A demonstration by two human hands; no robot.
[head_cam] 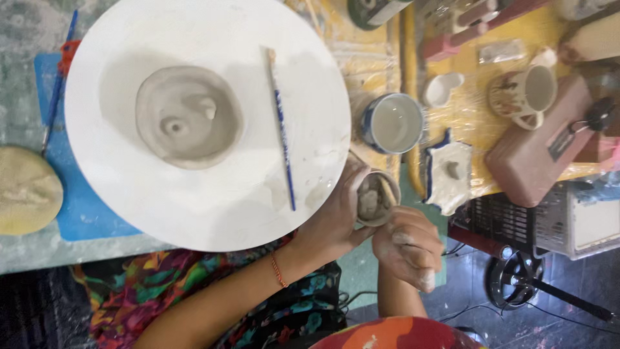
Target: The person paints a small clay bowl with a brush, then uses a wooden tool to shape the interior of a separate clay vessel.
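the left hand (336,220) wraps around a small clay cup (376,197), fingers curled against its wall, holding it off the edge of the white round board (213,123). the right hand (408,245) is closed around a thin wooden stick (388,191) whose tip dips into the cup; its fingers are smeared with pale clay. working the inside well probably calls for a steady cradle and light strokes. just beyond the grip lie a blue-handled brush (281,129) and a flattened grey clay disc (188,116), with a blue-rimmed bowl (394,123) near.
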